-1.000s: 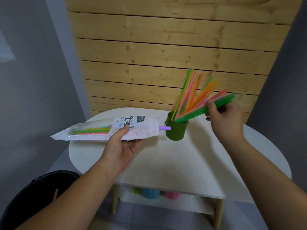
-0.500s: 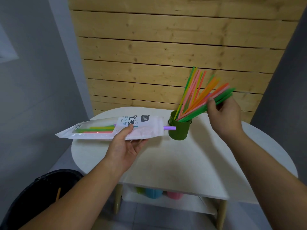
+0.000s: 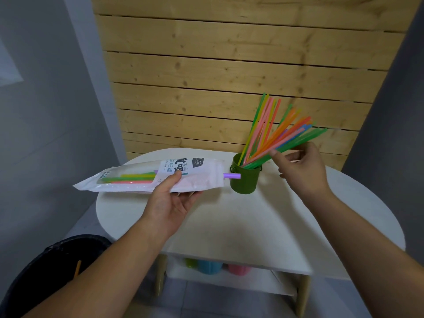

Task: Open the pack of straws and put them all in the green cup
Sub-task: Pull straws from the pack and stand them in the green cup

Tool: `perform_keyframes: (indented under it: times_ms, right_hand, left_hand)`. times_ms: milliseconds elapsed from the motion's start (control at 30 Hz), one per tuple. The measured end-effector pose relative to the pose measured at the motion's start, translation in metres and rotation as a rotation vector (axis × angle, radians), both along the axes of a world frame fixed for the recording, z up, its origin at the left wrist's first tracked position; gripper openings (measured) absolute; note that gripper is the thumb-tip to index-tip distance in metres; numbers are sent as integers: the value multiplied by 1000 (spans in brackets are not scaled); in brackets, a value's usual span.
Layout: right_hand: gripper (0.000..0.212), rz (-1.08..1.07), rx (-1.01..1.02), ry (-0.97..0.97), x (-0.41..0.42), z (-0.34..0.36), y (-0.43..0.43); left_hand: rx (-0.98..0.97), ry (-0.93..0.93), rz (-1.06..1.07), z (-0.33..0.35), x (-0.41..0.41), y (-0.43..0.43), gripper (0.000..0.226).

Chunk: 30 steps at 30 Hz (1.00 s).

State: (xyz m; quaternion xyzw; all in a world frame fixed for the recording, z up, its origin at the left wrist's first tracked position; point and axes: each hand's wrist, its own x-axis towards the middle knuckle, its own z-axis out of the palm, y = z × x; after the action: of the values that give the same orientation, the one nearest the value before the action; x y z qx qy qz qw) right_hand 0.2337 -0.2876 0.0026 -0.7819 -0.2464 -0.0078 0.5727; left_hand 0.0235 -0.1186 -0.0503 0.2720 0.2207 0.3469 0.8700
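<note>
A white plastic straw pack (image 3: pixel 137 177) is held level over the table's left side, gripped near its middle by my left hand (image 3: pixel 169 200). Several coloured straws lie inside it, and one purple straw (image 3: pixel 232 175) sticks out of its open right end, right at the green cup (image 3: pixel 244 183). The cup stands on the white table (image 3: pixel 229 226) and holds several straws (image 3: pixel 268 134) fanned up and to the right. My right hand (image 3: pixel 302 168) hovers just right of the cup under the lowest green straws. Its fingers are loosely curled, and the thumb tip touches those straws.
A wooden slat wall rises behind the table. A black bin (image 3: pixel 52 271) stands on the floor at lower left. On the shelf under the tabletop sit green, blue (image 3: pixel 210 267) and pink cups.
My right hand gripped the green straws earlier; now they rest in the cup and the hand has loosened and dropped slightly below them. The pack barely moved.
</note>
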Motion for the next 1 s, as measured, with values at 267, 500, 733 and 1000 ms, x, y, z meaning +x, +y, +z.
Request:
perform_keyframes:
  times_ms: [267, 500, 733, 1000]
  right_hand:
    - [49, 52, -227, 270, -14, -9, -6]
    - [31, 350, -248, 567, -38, -16, 1]
    - [25, 470, -31, 713, -52, -25, 12]
    - [46, 423, 211, 938, -71, -31, 25]
  left_hand:
    - [33, 12, -20, 5, -1, -3, 29]
    - [65, 20, -51, 9, -2, -6, 26]
    - [83, 21, -52, 8, -2, -5, 27]
    - [320, 107, -120, 10, -1, 0, 50]
